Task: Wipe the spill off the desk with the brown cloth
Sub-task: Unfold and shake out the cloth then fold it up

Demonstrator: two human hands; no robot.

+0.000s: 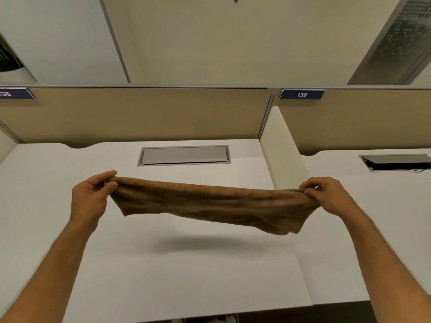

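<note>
The brown cloth [210,202] hangs stretched out in the air above the white desk [186,271], casting a shadow on the surface below it. My left hand [92,197] pinches its left corner and my right hand [326,194] pinches its right corner. The cloth sags in loose folds between them and does not touch the desk. I cannot make out any spill on the desk surface.
A closed grey cable hatch [184,155] is set into the desk behind the cloth. A white divider [283,150] separates this desk from the neighbouring one on the right, which has an open hatch [396,162]. A tan partition [140,113] runs along the back.
</note>
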